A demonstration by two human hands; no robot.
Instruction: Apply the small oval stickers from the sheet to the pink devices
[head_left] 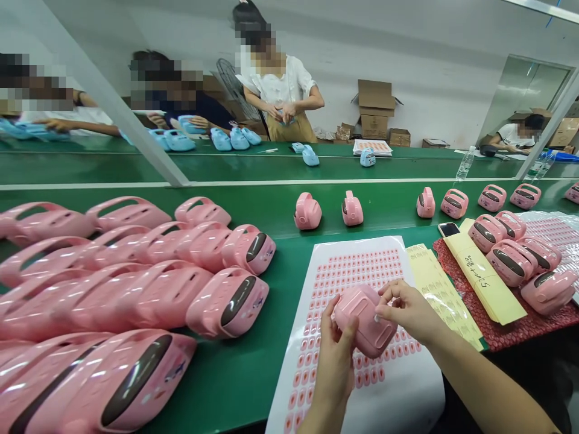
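Rows of pink plastic cases (136,289) are lined up at 9 o'clock on a green conveyor belt (253,386). At 6 o'clock, a pink case (364,319) is cradled by the curled left hand (332,367) and pinched by the right hand (409,307) above a sticker sheet (407,398). A tiny pale speck at the right fingertips cannot be made out.

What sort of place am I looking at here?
This looks like a factory assembly line: rows of identical pink handled devices sit on a long green belt, the left hand and right hand hold one over a sticker sheet, and a co-worker stands across the line.
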